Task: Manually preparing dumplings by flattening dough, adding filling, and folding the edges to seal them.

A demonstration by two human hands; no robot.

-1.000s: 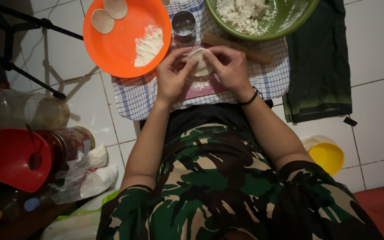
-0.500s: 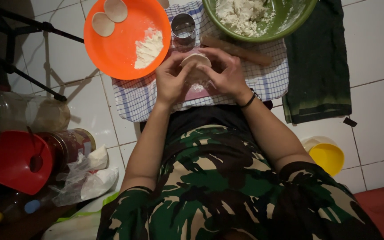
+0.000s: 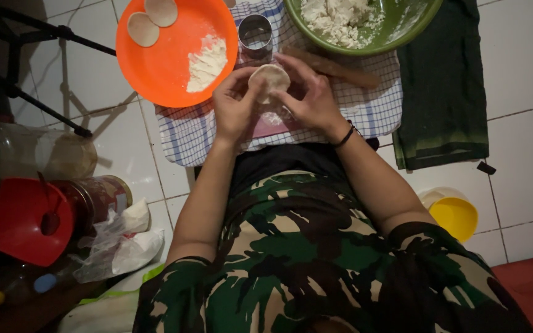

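Nearest the camera is the person's camouflage-patterned shirt point(image 3: 316, 259), filling the lower middle of the view. At the left edge of the white tiled floor point(image 3: 525, 74) stand a red plastic funnel-shaped scoop point(image 3: 23, 219), a brown jar lying on its side point(image 3: 97, 197) and a crumpled clear plastic bag holding white lumps point(image 3: 121, 243). A yellow plastic cup point(image 3: 454, 216) sits on the floor by the right elbow.

Further out, both forearms reach over a blue-and-white checked cloth point(image 3: 371, 111) spread on the floor. The left hand point(image 3: 232, 108) and the right hand point(image 3: 313, 98), which wears a black wrist band point(image 3: 345, 137), meet above the middle of the cloth. Between them is a flat round disc of pale dough point(image 3: 269, 79). The fingers of both hands are curled in narrow and pinch the disc at its edges, thumbs beneath it, so it is held up off the cloth.

Just beyond the hands a small round metal cutter ring point(image 3: 255, 32) stands on the cloth near its far edge, and a wooden rolling pin point(image 3: 334, 66) lies slantwise beside the right hand. At the cloth's far left corner rests a round orange plastic plate point(image 3: 168, 68) carrying a heap of white flour point(image 3: 208, 61) and 2 finished dough discs point(image 3: 152, 18). At the far right corner sits a green bowl point(image 3: 411, 24) of crumbly white dough point(image 3: 337, 15). A dark green folded cloth point(image 3: 442, 92) lies beside it on the floor.
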